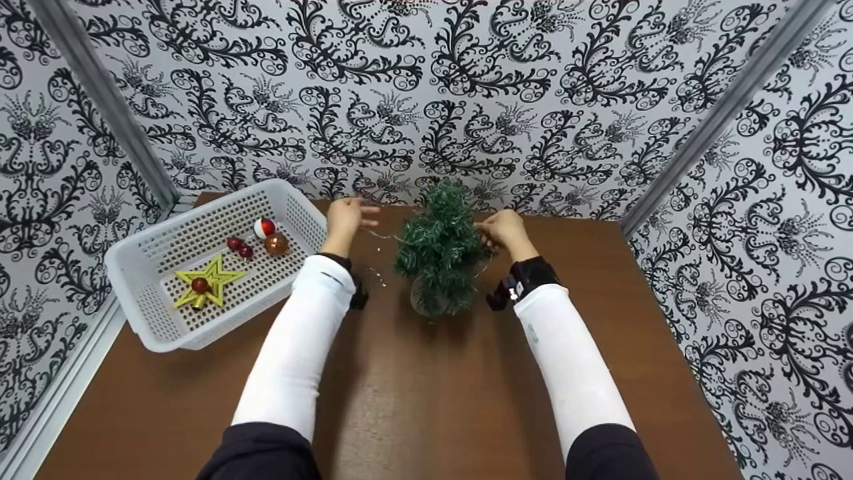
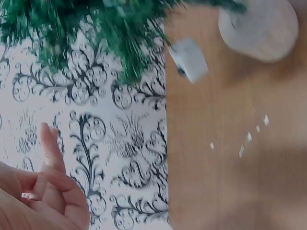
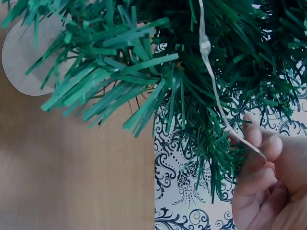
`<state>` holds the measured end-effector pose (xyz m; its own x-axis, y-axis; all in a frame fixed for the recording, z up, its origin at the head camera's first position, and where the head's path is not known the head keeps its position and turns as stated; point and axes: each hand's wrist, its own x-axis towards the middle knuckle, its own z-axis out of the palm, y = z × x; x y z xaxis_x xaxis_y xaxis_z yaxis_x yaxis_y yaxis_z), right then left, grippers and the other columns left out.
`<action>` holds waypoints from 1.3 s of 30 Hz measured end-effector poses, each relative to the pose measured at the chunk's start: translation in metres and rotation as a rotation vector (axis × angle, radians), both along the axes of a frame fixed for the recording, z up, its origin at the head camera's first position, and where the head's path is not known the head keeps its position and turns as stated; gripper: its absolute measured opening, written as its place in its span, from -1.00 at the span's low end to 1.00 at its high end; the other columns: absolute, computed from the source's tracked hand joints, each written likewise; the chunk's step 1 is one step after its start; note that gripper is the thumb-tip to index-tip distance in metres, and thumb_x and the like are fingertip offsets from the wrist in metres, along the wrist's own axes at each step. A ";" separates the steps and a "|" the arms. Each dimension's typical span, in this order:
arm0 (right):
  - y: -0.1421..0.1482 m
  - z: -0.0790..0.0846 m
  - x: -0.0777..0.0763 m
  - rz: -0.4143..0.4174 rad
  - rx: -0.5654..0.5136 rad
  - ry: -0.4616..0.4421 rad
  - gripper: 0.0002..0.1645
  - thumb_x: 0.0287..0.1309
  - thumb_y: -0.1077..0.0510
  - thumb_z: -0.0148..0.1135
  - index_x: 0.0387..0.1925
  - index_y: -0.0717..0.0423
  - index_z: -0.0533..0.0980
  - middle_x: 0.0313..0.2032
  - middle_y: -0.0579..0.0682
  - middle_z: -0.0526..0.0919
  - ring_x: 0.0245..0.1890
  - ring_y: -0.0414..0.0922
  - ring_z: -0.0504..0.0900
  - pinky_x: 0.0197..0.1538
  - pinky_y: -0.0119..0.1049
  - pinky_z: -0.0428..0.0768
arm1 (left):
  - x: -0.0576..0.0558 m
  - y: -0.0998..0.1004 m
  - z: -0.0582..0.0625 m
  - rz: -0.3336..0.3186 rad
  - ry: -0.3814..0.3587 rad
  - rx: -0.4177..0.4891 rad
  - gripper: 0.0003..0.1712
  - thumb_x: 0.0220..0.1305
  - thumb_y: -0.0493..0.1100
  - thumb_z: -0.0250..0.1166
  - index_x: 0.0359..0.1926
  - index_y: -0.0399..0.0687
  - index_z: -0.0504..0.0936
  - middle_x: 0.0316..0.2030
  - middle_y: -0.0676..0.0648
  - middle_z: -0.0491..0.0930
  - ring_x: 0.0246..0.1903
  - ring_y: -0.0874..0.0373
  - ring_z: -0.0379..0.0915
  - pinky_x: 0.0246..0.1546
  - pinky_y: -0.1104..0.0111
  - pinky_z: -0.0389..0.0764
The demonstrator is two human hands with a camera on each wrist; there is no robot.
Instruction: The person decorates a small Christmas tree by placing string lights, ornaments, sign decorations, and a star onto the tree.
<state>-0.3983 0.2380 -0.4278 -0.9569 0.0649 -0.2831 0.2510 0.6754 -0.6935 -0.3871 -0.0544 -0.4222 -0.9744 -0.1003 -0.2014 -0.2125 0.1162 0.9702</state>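
Observation:
A small green artificial Christmas tree (image 1: pixel 443 247) stands upright on a pale round base (image 3: pixel 36 57), between the two hands. My right hand (image 1: pixel 505 230) is at the tree's right side and pinches the thin wire of a string light (image 3: pixel 216 93) between thumb and finger. The wire crosses the branches in the right wrist view. On the left, my left hand (image 1: pixel 346 220) pinches the wire stretching from the tree, with one finger extended. A small white box (image 2: pixel 190 60) shows beneath the branches in the left wrist view.
A white perforated basket (image 1: pixel 143 257) stands at the left. In it lie a yellow star (image 1: pixel 220 279), a red-and-white ball (image 1: pixel 264 228), an orange-brown ball (image 1: pixel 276 244) and small red balls (image 1: pixel 235 243). Small bright bits (image 2: pixel 249 137) show over the brown table (image 1: pixel 413 400). Patterned walls (image 1: pixel 433 100) enclose it.

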 end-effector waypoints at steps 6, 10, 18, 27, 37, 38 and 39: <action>0.005 0.006 0.011 0.062 -0.056 0.012 -0.72 0.18 0.14 0.06 -0.16 0.20 0.58 -0.43 0.17 0.64 -0.66 -0.17 0.57 -0.33 -0.19 0.61 | 0.013 -0.020 0.006 -0.010 -0.002 0.129 -0.59 0.37 -0.24 -0.20 0.15 -0.35 0.32 -0.45 -0.24 0.62 -0.75 0.24 0.48 -0.75 0.58 0.40; 0.008 0.009 0.021 0.042 -0.161 0.037 -0.70 0.18 0.19 0.06 -0.09 0.22 0.53 -0.25 0.23 0.59 -0.61 -0.17 0.60 -0.28 -0.15 0.61 | 0.024 -0.026 0.013 -0.015 0.031 0.181 -0.60 0.35 -0.25 -0.16 0.12 -0.33 0.37 -0.79 0.07 0.39 -0.84 0.34 0.30 -0.81 0.60 0.32; 0.010 0.004 0.055 -0.028 -0.218 0.333 -0.68 0.13 0.18 0.13 -0.05 0.15 0.48 -0.13 0.13 0.57 -0.26 -0.01 0.60 -0.19 -0.21 0.57 | 0.042 -0.026 0.012 -0.066 0.077 0.242 -0.59 0.37 -0.25 -0.18 0.15 -0.35 0.32 -0.80 0.09 0.33 -0.85 0.35 0.25 -0.81 0.60 0.30; -0.050 0.020 0.126 0.278 -0.049 1.306 -0.74 -0.02 0.36 0.18 -0.21 0.22 0.54 -0.24 0.09 0.60 -0.17 -0.06 0.53 -0.02 -0.30 0.47 | 0.066 -0.018 0.000 -0.055 0.109 0.272 -0.60 0.37 -0.19 -0.13 0.13 -0.28 0.37 -0.77 0.08 0.35 -0.82 0.34 0.25 -0.75 0.57 0.34; -0.094 0.004 0.141 0.756 0.355 1.053 -0.55 0.11 0.13 0.16 0.05 0.16 0.42 -0.06 0.03 0.55 -0.02 -0.10 0.49 0.11 -0.34 0.39 | 0.088 -0.006 -0.001 -0.059 0.121 0.390 -0.60 0.36 -0.16 -0.10 0.13 -0.27 0.38 -0.78 0.07 0.35 -0.85 0.34 0.23 -0.81 0.57 0.29; -0.094 0.002 0.141 0.749 0.366 1.051 -0.62 0.12 0.13 0.15 0.00 0.14 0.46 -0.13 -0.01 0.58 -0.08 -0.13 0.51 0.06 -0.36 0.42 | 0.090 -0.006 0.000 -0.059 0.120 0.401 -0.60 0.36 -0.17 -0.11 0.13 -0.27 0.37 -0.79 0.07 0.34 -0.85 0.34 0.24 -0.81 0.57 0.29; -0.093 0.001 0.141 0.737 0.359 1.057 -0.69 0.12 0.15 0.15 -0.07 0.12 0.51 -0.20 -0.04 0.60 -0.15 -0.15 0.54 0.00 -0.37 0.46 | 0.091 -0.007 0.000 -0.055 0.122 0.415 -0.60 0.37 -0.18 -0.12 0.14 -0.27 0.36 -0.79 0.07 0.34 -0.85 0.33 0.25 -0.81 0.57 0.28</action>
